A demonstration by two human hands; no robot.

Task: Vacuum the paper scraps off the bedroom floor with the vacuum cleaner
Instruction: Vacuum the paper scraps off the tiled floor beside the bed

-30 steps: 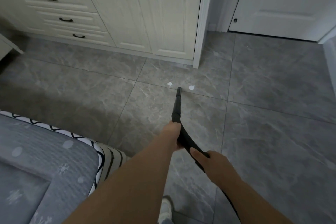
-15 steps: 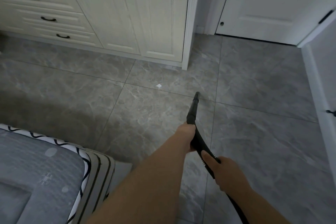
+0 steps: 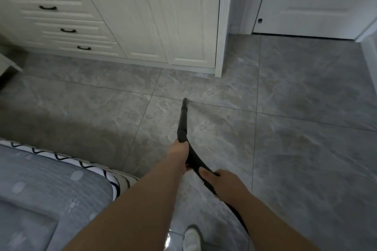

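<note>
step: sweep, no scraps visible | left hand [image 3: 179, 152] + right hand [image 3: 222, 181] grip vacuum wand [image 3: 182, 124], nozzle [image 3: 185, 101] near wardrobe [image 3: 163, 16] corner | next: likely scan elsewhere

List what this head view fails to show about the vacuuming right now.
- Vacuum cleaner body: out of frame; only the black wand and hose show, the hose leaving behind the right forearm.
- Paper scraps: none can be made out on the floor; the nozzle tip covers its spot.
- Left hand and right hand: fingers wrap under the wand, hidden.
</note>
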